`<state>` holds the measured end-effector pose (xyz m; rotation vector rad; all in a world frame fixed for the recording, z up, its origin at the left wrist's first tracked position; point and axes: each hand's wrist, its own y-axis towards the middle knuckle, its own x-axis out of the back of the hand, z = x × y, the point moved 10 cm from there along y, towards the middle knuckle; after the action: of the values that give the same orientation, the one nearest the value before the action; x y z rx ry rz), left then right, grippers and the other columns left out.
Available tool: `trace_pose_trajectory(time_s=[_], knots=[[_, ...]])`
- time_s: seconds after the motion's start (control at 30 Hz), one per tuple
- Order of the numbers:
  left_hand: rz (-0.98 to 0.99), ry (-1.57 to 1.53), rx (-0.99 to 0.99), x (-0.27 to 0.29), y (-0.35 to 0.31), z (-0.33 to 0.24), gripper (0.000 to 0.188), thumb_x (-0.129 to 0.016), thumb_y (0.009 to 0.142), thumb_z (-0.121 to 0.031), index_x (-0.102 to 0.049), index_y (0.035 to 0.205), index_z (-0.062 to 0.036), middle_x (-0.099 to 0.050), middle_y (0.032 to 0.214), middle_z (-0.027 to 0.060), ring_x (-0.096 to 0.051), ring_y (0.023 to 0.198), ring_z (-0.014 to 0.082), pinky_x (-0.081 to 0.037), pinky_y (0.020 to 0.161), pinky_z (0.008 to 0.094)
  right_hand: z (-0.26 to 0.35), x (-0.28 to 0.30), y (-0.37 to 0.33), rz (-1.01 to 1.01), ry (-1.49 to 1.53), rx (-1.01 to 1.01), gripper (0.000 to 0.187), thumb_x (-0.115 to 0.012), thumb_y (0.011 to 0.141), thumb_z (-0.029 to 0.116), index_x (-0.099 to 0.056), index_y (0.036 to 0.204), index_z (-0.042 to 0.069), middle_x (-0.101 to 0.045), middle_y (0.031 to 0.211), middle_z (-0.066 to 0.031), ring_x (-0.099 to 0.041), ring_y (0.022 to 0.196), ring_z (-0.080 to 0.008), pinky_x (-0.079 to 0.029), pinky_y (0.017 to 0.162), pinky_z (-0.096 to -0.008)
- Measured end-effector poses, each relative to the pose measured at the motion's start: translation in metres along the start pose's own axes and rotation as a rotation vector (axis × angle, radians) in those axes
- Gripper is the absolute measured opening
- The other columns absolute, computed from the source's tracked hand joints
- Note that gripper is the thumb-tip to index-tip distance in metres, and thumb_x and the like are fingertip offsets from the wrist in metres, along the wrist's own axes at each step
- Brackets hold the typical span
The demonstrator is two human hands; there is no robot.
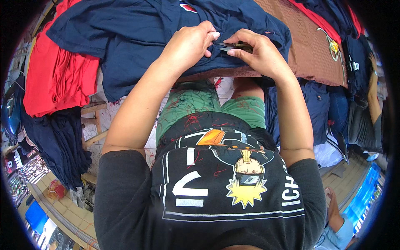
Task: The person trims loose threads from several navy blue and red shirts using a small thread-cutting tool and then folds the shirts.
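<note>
Fingers of the left hand [189,45] curled over the navy garment [137,37], any hold too small to tell; and just right, there were the snips [238,46], lying crosswise, parted blades aimed left, gripped by the right hand [265,52]!

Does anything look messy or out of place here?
Yes: loose red and dark threads litter the green shorts and black shirt. They look like stray clippings, perhaps from the snips in the right hand.
</note>
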<state>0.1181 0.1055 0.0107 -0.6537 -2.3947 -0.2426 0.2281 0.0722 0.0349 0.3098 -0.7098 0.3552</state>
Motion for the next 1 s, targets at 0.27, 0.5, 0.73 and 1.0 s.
trace_pose_trajectory(time_s=[0.27, 0.5, 0.73, 1.0], knots=[[-0.004, 0.089, -0.023, 0.001, 0.001, -0.006, 0.021, -0.052, 0.093, -0.022, -0.055, 0.097, -0.0019, -0.066, 0.076, 0.0120, -0.067, 0.062, 0.0198, -0.051, 0.055, 0.0312, 0.001, -0.008, 0.004, 0.074, -0.039, 0.009, 0.019, -0.067, 0.081, 0.009, -0.061, 0.096, 0.000, -0.061, 0.090, -0.0100, -0.059, 0.084, -0.0196, -0.047, 0.076, -0.0296], [-0.015, 0.100, -0.042, 0.001, 0.001, -0.007, 0.022, -0.052, 0.093, -0.023, -0.055, 0.095, -0.0012, -0.066, 0.076, 0.0125, -0.067, 0.061, 0.0203, -0.051, 0.055, 0.0320, -0.005, -0.009, 0.006, 0.044, -0.018, -0.012, 0.019, -0.066, 0.083, 0.009, -0.060, 0.097, -0.001, -0.061, 0.091, -0.0080, -0.058, 0.085, -0.0150, -0.046, 0.076, -0.0275], [-0.020, 0.136, -0.050, 0.000, 0.001, -0.008, 0.021, -0.052, 0.093, -0.023, -0.055, 0.094, -0.0014, -0.066, 0.074, 0.0123, -0.068, 0.062, 0.0209, -0.051, 0.055, 0.0324, -0.005, -0.009, 0.009, -0.016, 0.021, 0.005, 0.020, -0.066, 0.081, 0.018, -0.061, 0.091, 0.001, -0.063, 0.087, -0.0148, -0.064, 0.083, -0.0286, -0.049, 0.073, -0.0357], [0.011, -0.071, -0.101, 0.031, -0.009, -0.026, 0.019, -0.052, 0.094, -0.018, -0.059, 0.093, -0.0006, -0.067, 0.088, 0.0101, -0.064, 0.071, 0.0132, -0.050, 0.064, 0.0258, 0.001, 0.004, 0.004, -0.060, -0.014, -0.001, 0.020, -0.066, 0.081, 0.016, -0.062, 0.094, 0.002, -0.065, 0.089, -0.0141, -0.064, 0.083, -0.0265, -0.049, 0.075, -0.0344]])
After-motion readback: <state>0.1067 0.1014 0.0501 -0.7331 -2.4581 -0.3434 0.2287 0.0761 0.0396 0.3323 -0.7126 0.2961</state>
